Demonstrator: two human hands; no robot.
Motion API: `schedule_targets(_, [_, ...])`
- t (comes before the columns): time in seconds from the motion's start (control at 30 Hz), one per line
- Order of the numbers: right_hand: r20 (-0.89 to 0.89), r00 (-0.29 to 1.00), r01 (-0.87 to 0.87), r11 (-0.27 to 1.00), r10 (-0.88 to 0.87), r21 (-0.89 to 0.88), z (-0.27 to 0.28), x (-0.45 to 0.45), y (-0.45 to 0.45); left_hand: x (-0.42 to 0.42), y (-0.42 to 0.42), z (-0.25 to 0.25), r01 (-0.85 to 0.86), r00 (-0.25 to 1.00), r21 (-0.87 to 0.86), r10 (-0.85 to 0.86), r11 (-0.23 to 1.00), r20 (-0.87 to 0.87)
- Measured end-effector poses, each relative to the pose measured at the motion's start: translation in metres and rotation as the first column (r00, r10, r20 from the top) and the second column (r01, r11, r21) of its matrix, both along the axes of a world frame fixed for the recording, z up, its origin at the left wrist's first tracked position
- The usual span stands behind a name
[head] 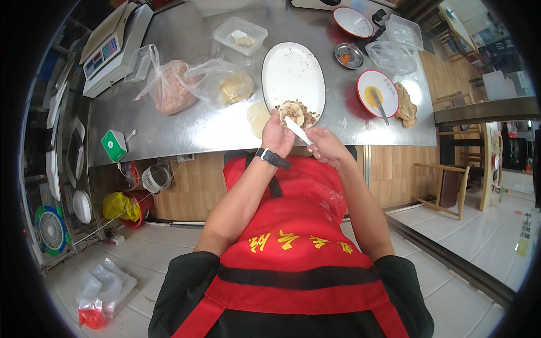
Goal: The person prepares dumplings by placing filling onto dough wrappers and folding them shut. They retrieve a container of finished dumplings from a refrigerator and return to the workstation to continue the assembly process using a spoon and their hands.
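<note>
My left hand (pixel 278 134), with a black watch at the wrist, holds a round dough wrapper (pixel 292 112) topped with minced filling, over the near end of a white oval platter (pixel 292 72). In my right hand (pixel 326 147) is a white flat spatula or spreader (pixel 298 131), its tip on the filling. More chopped filling (pixel 310 117) lies on the platter beside the wrapper. Several pale dough wrappers (pixel 257 115) rest on the steel table just left of my left hand.
Left on the steel table (pixel 203 135) are a bag of minced meat (pixel 172 91), a bag with yellowish contents (pixel 234 89) and a scale (pixel 107 53). A clear container (pixel 240 36) stands behind. Rightward are a red-rimmed bowl with yellow liquid (pixel 372 95), a small metal dish (pixel 348 56) and another bowl (pixel 353 22).
</note>
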State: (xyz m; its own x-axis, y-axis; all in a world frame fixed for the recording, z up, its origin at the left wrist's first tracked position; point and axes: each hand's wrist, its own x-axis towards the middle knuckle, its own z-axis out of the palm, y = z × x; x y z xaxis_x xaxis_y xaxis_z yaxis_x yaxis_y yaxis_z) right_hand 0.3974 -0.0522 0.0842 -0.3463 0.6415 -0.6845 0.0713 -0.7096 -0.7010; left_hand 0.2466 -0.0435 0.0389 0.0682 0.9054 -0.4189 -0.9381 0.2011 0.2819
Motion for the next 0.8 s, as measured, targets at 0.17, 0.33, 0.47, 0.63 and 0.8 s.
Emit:
schedule_targets(0.17, [-0.303, 0.948, 0.017, 0.967, -0.096, -0.255, -0.028, 0.005, -0.005, -0.003, 0.000, 0.003, 0.012, 0.999, -0.074, -0.009, 0.997, 0.046])
schedule_targets(0.33, [-0.390, 0.908, 0.087, 0.979, -0.153, -0.182, -0.023, 0.016, -0.002, -0.015, 0.003, -0.004, 0.024, 0.998, 0.033, -0.025, 0.999, 0.049])
schedule_targets(0.47, [-0.072, 0.982, 0.180, 0.980, -0.175, 0.079, -0.004, 0.028, 0.016, -0.018, 0.009, -0.008, -0.008, 0.999, 0.028, 0.007, 1.000, 0.050])
schedule_targets(0.63, [0.780, 0.591, -0.534, 0.626, -0.205, 0.569, -0.028, 0.036, 0.009, -0.017, 0.013, 0.005, -0.053, 0.997, -0.012, 0.053, 0.999, 0.047])
schedule_targets(0.8, [0.589, 0.777, -0.291, 0.705, -0.220, 0.647, -0.002, 0.043, 0.007, -0.017, 0.014, 0.002, -0.023, 0.999, 0.087, 0.026, 0.996, -0.040])
